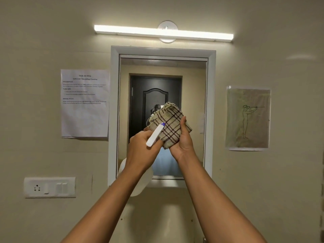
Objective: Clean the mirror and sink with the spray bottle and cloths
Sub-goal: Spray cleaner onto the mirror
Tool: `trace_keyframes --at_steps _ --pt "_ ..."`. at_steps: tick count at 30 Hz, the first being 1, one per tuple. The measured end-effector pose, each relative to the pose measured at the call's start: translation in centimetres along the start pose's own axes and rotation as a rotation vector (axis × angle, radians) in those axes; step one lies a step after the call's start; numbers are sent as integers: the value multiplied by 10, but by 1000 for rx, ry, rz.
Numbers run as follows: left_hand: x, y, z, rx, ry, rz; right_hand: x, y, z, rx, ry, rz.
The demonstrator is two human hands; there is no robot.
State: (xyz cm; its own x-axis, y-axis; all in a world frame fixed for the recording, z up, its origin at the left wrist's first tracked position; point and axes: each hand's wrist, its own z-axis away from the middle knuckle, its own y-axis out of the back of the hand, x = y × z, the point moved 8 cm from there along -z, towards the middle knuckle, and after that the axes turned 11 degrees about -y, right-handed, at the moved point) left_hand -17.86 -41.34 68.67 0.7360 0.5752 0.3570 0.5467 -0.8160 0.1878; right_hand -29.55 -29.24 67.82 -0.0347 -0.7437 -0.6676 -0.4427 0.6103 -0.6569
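Wetting step, judging by the pose: left hand point(142, 142) gripping the spray bottle point(155, 135), nozzle aimed at the folded checked cloth point(171, 125) clutched in right hand point(182, 144), both raised before the mirror point(163, 81). Next: squeeze trigger, then wipe glass

Single head-worn view, wide-angle, facing a wall straight on at close range. The mirror point(163, 113) sits centre frame, a lamp point(164, 33) above it near the top edge. Both forearms enter from the bottom edge, and the hands meet before the mirror. Straight lines bow toward the frame edges.
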Motion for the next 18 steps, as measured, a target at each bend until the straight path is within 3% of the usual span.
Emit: trace_keyframes --at_steps 18 --pt "7 -9 6 -135 -24 -166 -4 1 7 -9 14 -11"
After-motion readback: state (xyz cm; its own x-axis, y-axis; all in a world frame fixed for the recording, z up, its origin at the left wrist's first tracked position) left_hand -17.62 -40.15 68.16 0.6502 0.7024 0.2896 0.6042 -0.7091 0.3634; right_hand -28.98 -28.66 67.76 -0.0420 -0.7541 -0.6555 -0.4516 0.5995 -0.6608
